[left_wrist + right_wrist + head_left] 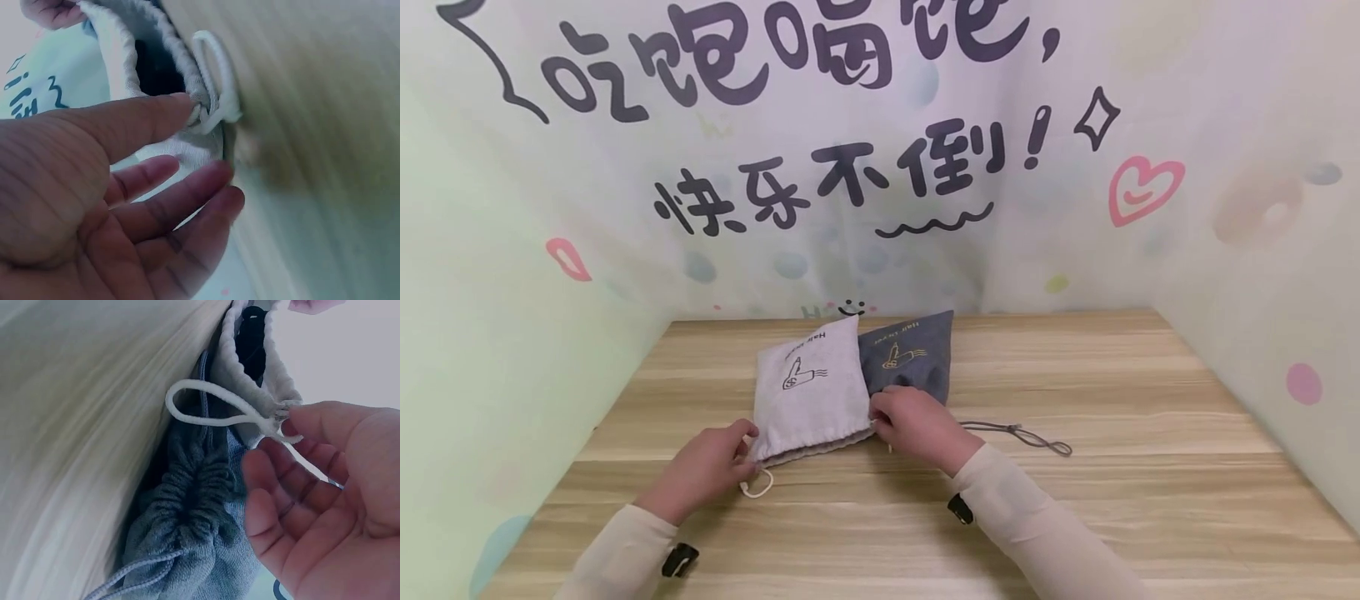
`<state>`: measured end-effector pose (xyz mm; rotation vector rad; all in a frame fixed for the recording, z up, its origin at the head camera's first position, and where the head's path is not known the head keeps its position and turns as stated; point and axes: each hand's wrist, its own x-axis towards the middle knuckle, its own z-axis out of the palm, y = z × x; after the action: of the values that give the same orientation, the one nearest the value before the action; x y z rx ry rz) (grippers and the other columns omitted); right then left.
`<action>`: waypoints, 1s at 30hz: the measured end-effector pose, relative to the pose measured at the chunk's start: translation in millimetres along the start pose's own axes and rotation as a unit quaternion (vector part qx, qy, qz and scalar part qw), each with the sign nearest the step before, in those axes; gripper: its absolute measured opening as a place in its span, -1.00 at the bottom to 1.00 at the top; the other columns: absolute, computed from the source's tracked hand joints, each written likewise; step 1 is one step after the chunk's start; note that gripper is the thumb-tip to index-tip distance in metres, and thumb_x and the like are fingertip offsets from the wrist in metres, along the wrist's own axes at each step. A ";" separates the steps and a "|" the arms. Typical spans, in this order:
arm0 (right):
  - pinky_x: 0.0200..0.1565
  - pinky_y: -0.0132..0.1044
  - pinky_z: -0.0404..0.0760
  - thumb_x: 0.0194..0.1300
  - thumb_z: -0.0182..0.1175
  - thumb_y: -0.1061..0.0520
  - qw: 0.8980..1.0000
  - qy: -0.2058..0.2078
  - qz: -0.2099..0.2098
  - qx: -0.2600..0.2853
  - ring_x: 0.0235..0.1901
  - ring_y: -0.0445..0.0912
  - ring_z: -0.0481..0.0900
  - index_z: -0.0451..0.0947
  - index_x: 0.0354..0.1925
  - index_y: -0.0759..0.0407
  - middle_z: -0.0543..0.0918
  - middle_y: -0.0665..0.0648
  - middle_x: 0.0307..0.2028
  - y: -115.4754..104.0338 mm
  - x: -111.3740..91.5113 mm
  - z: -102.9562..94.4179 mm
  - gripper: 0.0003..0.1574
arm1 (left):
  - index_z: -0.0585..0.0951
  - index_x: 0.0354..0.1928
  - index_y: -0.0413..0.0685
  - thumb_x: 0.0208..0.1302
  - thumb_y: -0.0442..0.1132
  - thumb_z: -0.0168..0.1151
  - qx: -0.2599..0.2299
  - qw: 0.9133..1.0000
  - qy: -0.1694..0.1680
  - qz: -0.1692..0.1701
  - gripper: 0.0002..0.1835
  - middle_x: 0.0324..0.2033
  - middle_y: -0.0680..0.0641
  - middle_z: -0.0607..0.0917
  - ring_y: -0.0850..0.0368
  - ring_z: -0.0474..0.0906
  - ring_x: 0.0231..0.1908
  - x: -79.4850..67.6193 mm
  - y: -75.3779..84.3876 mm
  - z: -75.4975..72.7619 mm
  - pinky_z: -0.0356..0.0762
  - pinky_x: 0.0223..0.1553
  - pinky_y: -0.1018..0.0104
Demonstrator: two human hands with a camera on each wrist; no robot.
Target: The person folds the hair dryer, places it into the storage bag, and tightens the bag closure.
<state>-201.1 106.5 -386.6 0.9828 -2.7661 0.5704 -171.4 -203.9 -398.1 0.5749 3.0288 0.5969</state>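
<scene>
A light grey drawstring bag (808, 392), printed with a hair dryer, lies on the table with its mouth parted toward me. My left hand (711, 462) holds the left corner of that mouth, thumb on the rim near a white cord loop (215, 69). At the opposite corner, my right hand (921, 425) pinches the rim beside another white cord loop (206, 403). Something black (251, 344) shows inside the opening; its kind is hidden. Partly under the light bag lies a dark grey drawstring bag (910, 358), its neck gathered tight in the right wrist view.
The dark bag's grey cord (1022, 431) trails to the right over the wooden table (1150, 500). A printed cloth backdrop (820, 275) rises behind the table's far edge, with pale walls on both sides.
</scene>
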 end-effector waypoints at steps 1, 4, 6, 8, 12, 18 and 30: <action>-0.32 -0.30 0.51 0.29 0.28 0.25 1.000 0.000 -0.001 0.001 -0.46 -0.18 0.46 0.54 -0.40 0.01 0.53 -0.10 -0.45 0.4 0.2 0.8 -0.83 | 0.59 -0.07 -0.20 0.06 -0.29 0.46 -0.002 1.000 -0.003 0.003 -0.62 -0.49 0.08 0.59 0.16 0.49 -0.48 0.1 0.5 1.1 0.49 -0.38 0.17; -0.32 -0.30 0.52 0.26 0.27 0.31 1.000 -0.002 0.000 0.010 -0.46 -0.18 0.47 0.55 -0.39 0.03 0.54 -0.09 -0.44 1.4 0.6 3.2 -0.81 | 0.60 -0.08 -0.21 0.05 -0.39 0.40 -0.002 1.000 -0.003 0.011 -0.66 -0.58 0.14 0.48 0.24 0.36 -0.56 -0.1 1.9 3.8 0.38 -0.47 0.27; -0.32 -0.30 0.51 0.24 0.26 0.35 1.000 0.001 0.000 0.016 -0.44 -0.18 0.46 0.54 -0.40 0.04 0.53 -0.09 -0.44 2.1 0.7 4.1 -0.79 | 0.61 -0.11 -0.21 0.02 -0.45 0.35 0.001 1.000 0.001 0.012 -0.68 -0.59 0.15 0.46 0.25 0.34 -0.56 0.0 2.3 4.6 0.36 -0.49 0.29; -0.32 -0.31 0.50 0.23 0.23 0.38 1.000 0.009 -0.002 0.029 -0.44 -0.18 0.45 0.53 -0.41 0.05 0.51 -0.09 -0.44 2.6 0.2 4.2 -0.77 | 0.62 -0.13 -0.23 -0.02 -0.47 0.29 0.002 1.000 0.002 0.009 -0.68 -0.60 0.14 0.45 0.25 0.33 -0.56 0.1 2.2 4.5 0.35 -0.49 0.29; -0.35 -0.34 0.46 0.20 0.17 0.43 0.998 0.017 -0.012 0.065 -0.47 -0.19 0.41 0.51 -0.45 0.07 0.48 -0.10 -0.47 4.4 -1.4 3.9 -0.73 | 0.62 -0.15 -0.30 -0.06 -0.48 0.26 -0.005 1.000 0.007 0.010 -0.67 -0.62 0.14 0.42 0.26 0.31 -0.57 -1.2 -0.4 2.5 0.33 -0.49 0.31; -0.40 -0.37 0.41 0.21 0.13 0.39 0.993 -0.016 0.002 0.115 -0.51 -0.25 0.36 0.48 -0.43 0.03 0.46 -0.12 -0.51 7.6 -5.8 1.9 -0.74 | 0.63 -0.21 -0.28 -0.12 -0.51 0.26 0.002 1.000 0.017 0.022 -0.69 -0.59 0.11 0.43 0.25 0.32 -0.55 -5.4 -8.0 -4.1 0.36 -0.47 0.30; -0.42 -0.34 0.40 0.34 0.17 0.22 0.993 -0.073 0.005 0.096 -0.57 -0.27 0.31 0.50 -0.37 0.00 0.41 -0.12 -0.58 13.9 -13.1 -2.3 -0.85 | 0.57 -0.46 -0.05 0.05 -0.45 0.21 0.033 0.999 -0.019 0.004 -0.87 -0.42 0.02 0.46 0.16 0.39 -0.45 -10.0 -10.3 -4.0 0.47 -0.37 0.18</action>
<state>-199.8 124.9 -392.0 1.0906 -2.8874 0.8115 -166.0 -217.8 -398.8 0.5936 3.0219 0.4830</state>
